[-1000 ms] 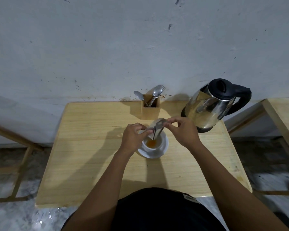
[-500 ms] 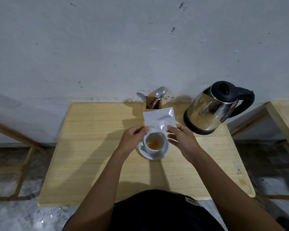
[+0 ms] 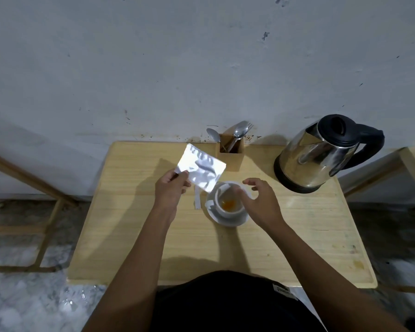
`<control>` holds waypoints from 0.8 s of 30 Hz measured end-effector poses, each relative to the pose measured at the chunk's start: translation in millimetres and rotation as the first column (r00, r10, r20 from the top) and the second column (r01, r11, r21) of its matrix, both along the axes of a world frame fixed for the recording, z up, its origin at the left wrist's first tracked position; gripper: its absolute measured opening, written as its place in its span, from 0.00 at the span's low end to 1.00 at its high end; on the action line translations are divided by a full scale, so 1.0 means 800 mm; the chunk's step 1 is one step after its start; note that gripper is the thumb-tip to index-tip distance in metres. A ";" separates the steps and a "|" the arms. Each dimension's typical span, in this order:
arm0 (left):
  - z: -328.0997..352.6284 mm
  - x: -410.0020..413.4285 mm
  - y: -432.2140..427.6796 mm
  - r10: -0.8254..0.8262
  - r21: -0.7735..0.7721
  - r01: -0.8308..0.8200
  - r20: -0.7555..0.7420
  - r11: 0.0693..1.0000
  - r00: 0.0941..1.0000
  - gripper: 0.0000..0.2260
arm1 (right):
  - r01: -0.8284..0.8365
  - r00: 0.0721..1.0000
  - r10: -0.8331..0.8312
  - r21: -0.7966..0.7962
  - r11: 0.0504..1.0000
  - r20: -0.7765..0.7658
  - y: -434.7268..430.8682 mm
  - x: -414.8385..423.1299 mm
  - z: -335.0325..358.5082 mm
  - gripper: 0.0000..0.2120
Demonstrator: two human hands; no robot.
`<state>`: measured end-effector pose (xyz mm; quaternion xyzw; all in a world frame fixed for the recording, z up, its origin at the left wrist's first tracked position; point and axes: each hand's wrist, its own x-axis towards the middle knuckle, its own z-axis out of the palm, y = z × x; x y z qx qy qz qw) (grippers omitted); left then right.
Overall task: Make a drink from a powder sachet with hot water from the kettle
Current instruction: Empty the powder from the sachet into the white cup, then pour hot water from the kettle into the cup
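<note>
A white cup stands on a white saucer at the middle of the wooden table, with orange powder in its bottom. My left hand pinches a corner of the silver sachet and holds it up, to the left of the cup. A thin torn strip hangs below the sachet. My right hand hovers over the cup's right side, fingers apart, holding nothing. The steel kettle with a black lid and handle stands at the back right.
A wooden holder with spoons and a fork stands at the table's back edge against the wall. Wooden furniture frames flank the table on both sides. My dark clothing shows at the table's near edge.
The sachet was over the cup between both hands. My left hand has carried it up and to the left, and my right hand has let go of it.
</note>
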<state>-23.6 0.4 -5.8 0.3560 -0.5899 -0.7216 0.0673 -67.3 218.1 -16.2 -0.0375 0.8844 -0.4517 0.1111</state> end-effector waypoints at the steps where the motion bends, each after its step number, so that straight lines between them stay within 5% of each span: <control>1: -0.002 0.001 -0.007 0.010 -0.038 -0.010 0.020 0.999 1.000 0.04 | -0.050 0.999 0.051 0.070 0.996 -0.002 0.003 -0.001 -0.004 0.16; 7: -0.042 0.002 -0.034 -0.125 -0.307 0.195 0.232 0.932 0.965 0.06 | -0.212 0.967 0.189 0.132 0.968 0.171 0.003 -0.004 -0.018 0.36; 13: -0.089 -0.007 -0.023 -0.197 -0.411 0.358 0.384 0.838 0.902 0.04 | -0.284 0.953 0.258 0.178 0.942 0.159 0.004 -0.008 -0.035 0.41; 17: -0.112 -0.002 -0.009 -0.132 -0.693 0.541 0.552 0.476 0.823 0.26 | -0.286 0.953 0.258 0.192 0.939 0.159 0.002 -0.010 -0.043 0.43; 19: -0.116 0.008 0.003 -0.202 -0.752 0.584 0.548 0.306 0.812 0.26 | -0.284 0.954 0.258 0.190 0.940 0.153 0.003 -0.009 -0.042 0.42; 24: -0.135 0.024 0.011 -0.296 -0.740 0.656 0.599 0.152 0.744 0.17 | -0.277 0.957 0.253 0.181 0.944 0.143 0.003 -0.005 -0.040 0.40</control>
